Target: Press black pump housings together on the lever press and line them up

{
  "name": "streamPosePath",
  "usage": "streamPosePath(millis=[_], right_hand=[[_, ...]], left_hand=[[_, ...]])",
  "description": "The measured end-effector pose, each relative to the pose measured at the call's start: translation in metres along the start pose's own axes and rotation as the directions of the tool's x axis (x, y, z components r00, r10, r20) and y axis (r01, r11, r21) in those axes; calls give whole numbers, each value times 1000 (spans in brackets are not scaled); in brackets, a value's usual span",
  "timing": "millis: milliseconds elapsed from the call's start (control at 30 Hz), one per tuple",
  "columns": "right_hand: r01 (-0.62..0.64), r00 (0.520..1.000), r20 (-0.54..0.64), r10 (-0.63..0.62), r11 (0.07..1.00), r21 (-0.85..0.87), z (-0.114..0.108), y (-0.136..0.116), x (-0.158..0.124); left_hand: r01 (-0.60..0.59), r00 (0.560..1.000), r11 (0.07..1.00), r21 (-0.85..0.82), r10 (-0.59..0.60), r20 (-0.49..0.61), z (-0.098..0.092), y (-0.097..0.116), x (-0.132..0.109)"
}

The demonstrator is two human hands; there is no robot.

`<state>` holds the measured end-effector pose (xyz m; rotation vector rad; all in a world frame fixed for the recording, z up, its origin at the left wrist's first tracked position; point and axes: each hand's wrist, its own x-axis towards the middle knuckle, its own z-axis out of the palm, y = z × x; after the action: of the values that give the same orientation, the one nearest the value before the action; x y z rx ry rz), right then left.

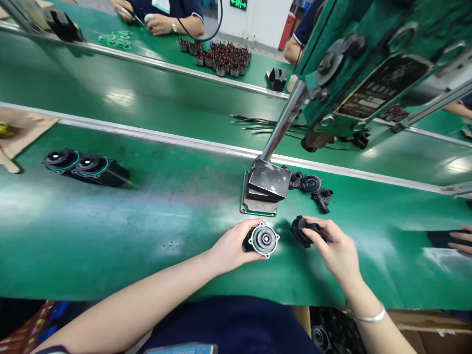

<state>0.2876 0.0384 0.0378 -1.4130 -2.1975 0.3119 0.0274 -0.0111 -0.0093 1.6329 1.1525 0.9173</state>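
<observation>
My left hand (236, 248) is wrapped round a black motor housing (264, 239), whose round end with a pale rim, small lugs and a green ring faces up. To its right, my right hand (337, 246) grips a black plastic pump cover (302, 231) between thumb and fingers. The two parts are apart, a short gap between them. Just beyond stands the green press (368, 73), its metal block (269, 179) resting on the base plate. Several more black pump covers (311, 183) lie to the right of that block.
Two black motor housings (92, 164) with green rings stand at the left. Black cables (273, 123) lie behind the white rail (165, 140). Across the line, a co-worker's hands (160, 23) are near green rings (116, 39) and wound motor parts (224, 56). Another person's hand (462, 241) is at the right edge.
</observation>
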Motion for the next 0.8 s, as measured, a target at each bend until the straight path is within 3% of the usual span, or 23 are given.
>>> streamPosePath(millis=[133, 233, 400, 800], right_hand=[[179, 984, -12, -179, 983, -29, -2, -58, 8], [317, 948, -21, -317, 948, -32, 10, -79, 11], [371, 929, 10, -371, 927, -58, 23, -80, 13], [362, 932, 42, -360, 928, -87, 24, -81, 7]], left_hand=[[-41, 999, 998, 40, 41, -2, 0, -1, 0], [-102, 995, 994, 49, 103, -19, 0, -5, 0], [-177, 984, 983, 46, 179, -25, 0, -7, 0], [-156, 988, 987, 49, 156, 0, -1, -5, 0]])
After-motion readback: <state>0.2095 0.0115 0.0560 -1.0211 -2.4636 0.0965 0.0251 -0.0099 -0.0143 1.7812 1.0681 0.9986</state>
